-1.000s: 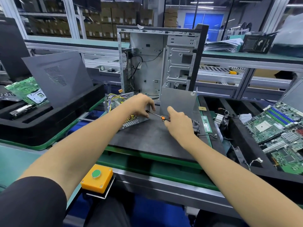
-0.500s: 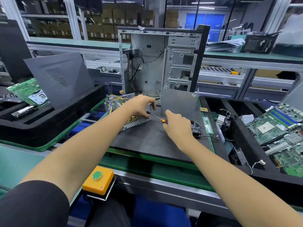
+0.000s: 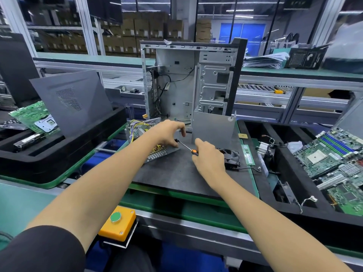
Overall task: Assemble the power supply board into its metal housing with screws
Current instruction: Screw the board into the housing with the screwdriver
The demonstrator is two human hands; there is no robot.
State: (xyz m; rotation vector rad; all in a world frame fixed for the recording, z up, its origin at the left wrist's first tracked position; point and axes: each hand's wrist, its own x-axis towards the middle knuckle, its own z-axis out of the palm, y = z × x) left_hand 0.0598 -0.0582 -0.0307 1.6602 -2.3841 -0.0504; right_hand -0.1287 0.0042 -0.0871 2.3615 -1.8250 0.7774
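Metal housing (image 3: pixel 157 148) under left hand (image 3: pixel 167 132) — right hand (image 3: pixel 208 154) grips screwdriver (image 3: pixel 186 147)

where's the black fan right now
In the head view the black fan lies flat on the dark mat, just right of the right hand, with the green memory stick on its far side.

PSU housing (image 3: pixel 157 152), perforated metal, tilted on mat; yellow wires (image 3: pixel 135 124) at back.

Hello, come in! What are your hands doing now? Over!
Left hand steadies power supply housing. Right hand grips screwdriver, tip at housing. Fan beside right hand, not blocking.
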